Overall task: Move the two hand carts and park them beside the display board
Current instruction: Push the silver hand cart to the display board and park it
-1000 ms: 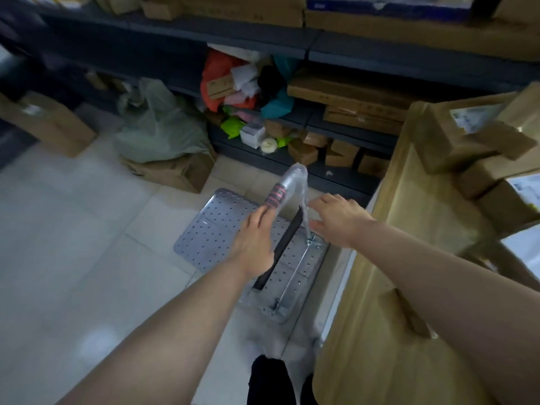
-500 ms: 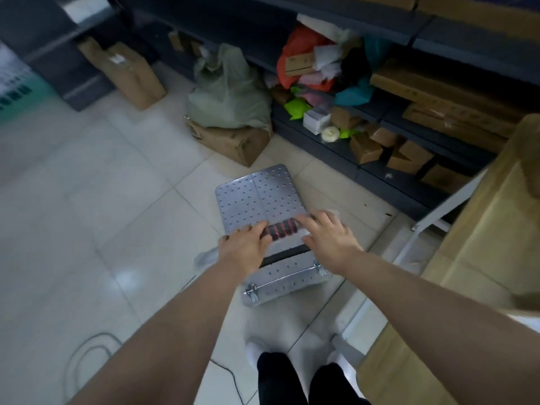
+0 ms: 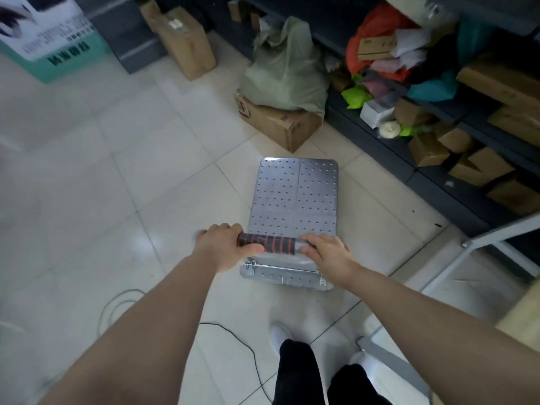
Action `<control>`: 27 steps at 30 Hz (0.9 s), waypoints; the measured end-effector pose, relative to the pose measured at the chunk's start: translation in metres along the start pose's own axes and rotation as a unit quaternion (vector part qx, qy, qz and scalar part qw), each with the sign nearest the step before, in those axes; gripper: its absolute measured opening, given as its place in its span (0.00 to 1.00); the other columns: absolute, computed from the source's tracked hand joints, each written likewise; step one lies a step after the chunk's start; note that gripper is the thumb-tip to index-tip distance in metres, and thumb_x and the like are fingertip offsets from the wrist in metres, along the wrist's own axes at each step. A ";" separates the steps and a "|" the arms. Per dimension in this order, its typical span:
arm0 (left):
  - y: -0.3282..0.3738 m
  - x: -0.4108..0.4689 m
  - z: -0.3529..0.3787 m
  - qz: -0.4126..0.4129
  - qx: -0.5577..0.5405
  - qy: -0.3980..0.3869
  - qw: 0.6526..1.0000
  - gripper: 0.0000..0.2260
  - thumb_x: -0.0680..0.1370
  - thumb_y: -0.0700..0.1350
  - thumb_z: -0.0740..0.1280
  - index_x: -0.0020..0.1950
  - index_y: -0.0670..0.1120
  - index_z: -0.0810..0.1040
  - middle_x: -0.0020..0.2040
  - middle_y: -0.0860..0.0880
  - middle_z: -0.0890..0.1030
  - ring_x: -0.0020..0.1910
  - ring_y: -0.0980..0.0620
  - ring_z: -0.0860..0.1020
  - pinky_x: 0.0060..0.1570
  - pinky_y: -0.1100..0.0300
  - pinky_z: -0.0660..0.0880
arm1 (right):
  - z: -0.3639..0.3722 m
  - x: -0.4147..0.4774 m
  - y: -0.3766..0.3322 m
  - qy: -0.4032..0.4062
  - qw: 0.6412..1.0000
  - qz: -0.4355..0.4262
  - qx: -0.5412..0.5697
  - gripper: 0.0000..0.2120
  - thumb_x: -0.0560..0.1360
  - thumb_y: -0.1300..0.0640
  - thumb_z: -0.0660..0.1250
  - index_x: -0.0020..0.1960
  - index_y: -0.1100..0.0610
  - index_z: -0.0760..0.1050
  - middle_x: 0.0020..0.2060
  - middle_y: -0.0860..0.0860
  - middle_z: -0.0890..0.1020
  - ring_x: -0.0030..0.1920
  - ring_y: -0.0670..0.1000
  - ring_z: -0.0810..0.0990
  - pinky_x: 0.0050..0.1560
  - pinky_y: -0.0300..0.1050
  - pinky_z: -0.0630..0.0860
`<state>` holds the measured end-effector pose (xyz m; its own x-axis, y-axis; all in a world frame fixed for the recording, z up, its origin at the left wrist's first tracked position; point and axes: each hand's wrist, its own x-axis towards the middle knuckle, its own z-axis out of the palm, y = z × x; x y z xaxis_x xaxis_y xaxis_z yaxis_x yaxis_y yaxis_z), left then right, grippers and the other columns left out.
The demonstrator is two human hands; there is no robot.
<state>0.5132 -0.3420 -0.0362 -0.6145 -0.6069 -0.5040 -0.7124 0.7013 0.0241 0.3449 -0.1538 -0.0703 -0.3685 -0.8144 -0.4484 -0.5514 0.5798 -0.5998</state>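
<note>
A hand cart with a perforated metal deck (image 3: 293,197) stands on the tiled floor in front of me. Its handle (image 3: 267,244) has a black and red grip and is raised over the near end of the deck. My left hand (image 3: 220,247) is closed around the handle's left end. My right hand (image 3: 327,252) lies over its right end, fingers curled on the bar. A white and teal display board (image 3: 48,33) stands at the far left. Only one cart is in view.
Dark shelving (image 3: 438,176) with cardboard boxes and coloured bags runs along the right. A cardboard box (image 3: 277,124) topped by a green bag (image 3: 287,71) sits just beyond the cart. Another box (image 3: 187,42) leans further back. A cable (image 3: 233,328) loops on the floor. A white table leg (image 3: 455,258) is at right.
The cart's handle went from slanted to raised, and both hands closed on it. The cart has swung left, away from the shelving, and the display board has come into view.
</note>
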 end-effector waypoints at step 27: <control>-0.070 -0.009 0.018 -0.174 -0.211 0.042 0.961 0.20 0.77 0.66 0.51 0.62 0.57 0.69 0.56 0.46 0.74 0.58 0.43 0.70 0.59 0.42 0.65 | 0.001 0.116 -0.106 -0.010 0.957 -0.120 -0.263 0.18 0.77 0.40 0.49 0.61 0.45 0.65 0.56 0.54 0.74 0.59 0.57 0.69 0.64 0.55 0.64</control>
<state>0.5751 -0.3790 -0.0485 -0.3260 -0.8177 -0.4745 -0.9431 0.2467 0.2228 0.3618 -0.3097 -0.0595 -0.1712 -0.9188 -0.3556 -0.9213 0.2772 -0.2728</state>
